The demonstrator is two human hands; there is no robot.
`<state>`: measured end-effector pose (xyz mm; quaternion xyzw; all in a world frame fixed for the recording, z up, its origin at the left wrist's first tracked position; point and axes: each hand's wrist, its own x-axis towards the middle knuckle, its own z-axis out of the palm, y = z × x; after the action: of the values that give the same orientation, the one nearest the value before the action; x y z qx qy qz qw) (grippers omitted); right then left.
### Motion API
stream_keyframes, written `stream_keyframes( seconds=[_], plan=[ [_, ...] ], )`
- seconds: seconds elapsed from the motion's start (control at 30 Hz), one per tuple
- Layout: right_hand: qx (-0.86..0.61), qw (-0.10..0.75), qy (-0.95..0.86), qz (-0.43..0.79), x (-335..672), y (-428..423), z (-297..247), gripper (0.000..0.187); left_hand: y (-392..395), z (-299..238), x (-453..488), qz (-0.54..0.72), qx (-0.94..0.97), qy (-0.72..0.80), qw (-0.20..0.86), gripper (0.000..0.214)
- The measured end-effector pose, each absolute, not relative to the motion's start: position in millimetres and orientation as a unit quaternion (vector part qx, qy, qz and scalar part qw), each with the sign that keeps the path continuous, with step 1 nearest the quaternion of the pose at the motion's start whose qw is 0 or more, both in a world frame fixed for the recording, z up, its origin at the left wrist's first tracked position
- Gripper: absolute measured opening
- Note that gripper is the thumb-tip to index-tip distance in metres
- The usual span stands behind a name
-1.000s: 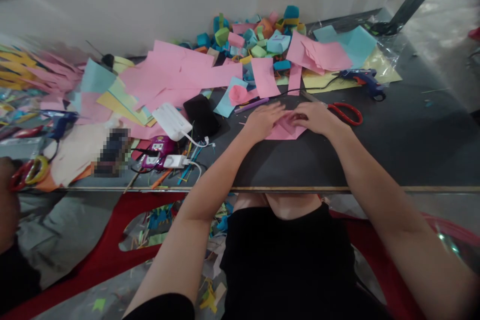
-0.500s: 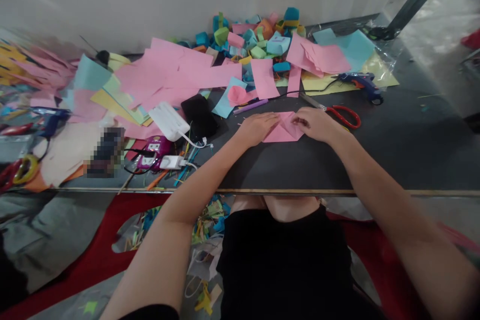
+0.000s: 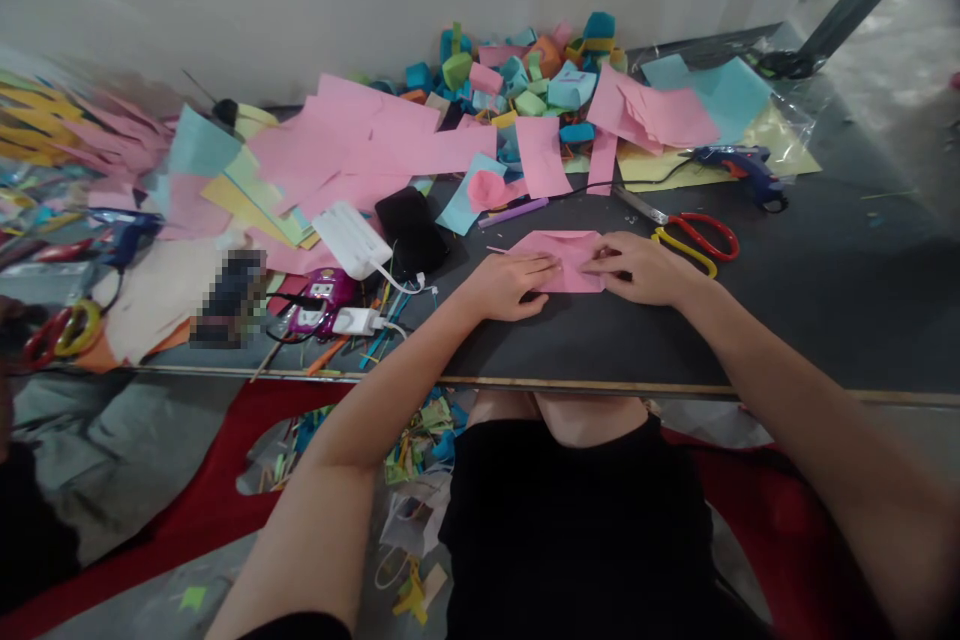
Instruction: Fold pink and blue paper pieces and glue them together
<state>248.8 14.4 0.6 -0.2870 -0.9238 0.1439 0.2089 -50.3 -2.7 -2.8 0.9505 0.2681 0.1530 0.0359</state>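
A folded pink paper (image 3: 574,279) lies on the dark table in front of me, its upper corners angled. My left hand (image 3: 514,284) lies over its left part with fingers stretched flat and the thumb apart. At the right part, my right hand (image 3: 641,268) has its fingers bent in, with the fingertips closed on a fold of the paper. Right of that hand lie scissors (image 3: 709,235) with one red and one yellow handle. Beyond the paper, a purple pen (image 3: 514,212) rests near a curled pink piece (image 3: 487,190).
Pink sheets (image 3: 360,145) and a heap of small coloured paper shapes (image 3: 525,75) fill the back. A blue glue gun (image 3: 742,168) lies back right. Left are a white charger (image 3: 351,240), a black pouch (image 3: 411,232) and a purple power socket (image 3: 326,295). The table's front edge (image 3: 600,388) is near.
The paper's raised folds now lie flatter. My left hand has slid lower with its thumb spread. My right hand's fingertips have come down lower on the paper. The view has shifted slightly.
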Motion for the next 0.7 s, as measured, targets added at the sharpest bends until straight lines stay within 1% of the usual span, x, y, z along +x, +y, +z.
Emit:
stream_keyframes(
  seconds=[0.07,0.17,0.27,0.33,0.43,0.53,0.6,0.7],
  plan=[
    [-0.303,0.205,-0.921,0.138,246.3,9.5,2.7,0.03,-4.0,-1.2,-49.3,0.154,0.946,0.284,0.036,0.043],
    [-0.322,0.203,-0.917,0.116,241.8,4.8,3.5,0.04,-4.5,-0.6,-45.4,0.154,0.943,0.294,0.021,0.036],
    [-0.316,0.19,-0.925,0.096,237.9,2.7,3.9,0.032,-4.1,-3.3,-41.2,0.163,0.944,0.288,0.003,0.034],
    [-0.312,0.186,-0.927,0.093,235.9,1.9,4.9,0.033,-3.4,-6.4,-40.4,0.179,0.941,0.287,0.006,0.033],
    [-0.334,0.211,-0.909,0.13,234.6,3.0,6.1,0.035,-1.1,-10.8,-43.0,0.211,0.927,0.307,0.05,0.032],
    [-0.395,0.239,-0.868,0.183,235.4,7.9,4.7,0.035,2.7,-12.2,-46.5,0.235,0.896,0.359,0.113,0.028],
    [-0.442,0.242,-0.841,0.199,236.1,11.3,3.2,0.035,5.4,-11.4,-47.0,0.249,0.873,0.395,0.144,0.023],
    [-0.49,0.242,-0.813,0.202,236.1,13.0,2.0,0.028,8.0,-10.0,-45.1,0.272,0.844,0.431,0.168,0.023]
  ],
)
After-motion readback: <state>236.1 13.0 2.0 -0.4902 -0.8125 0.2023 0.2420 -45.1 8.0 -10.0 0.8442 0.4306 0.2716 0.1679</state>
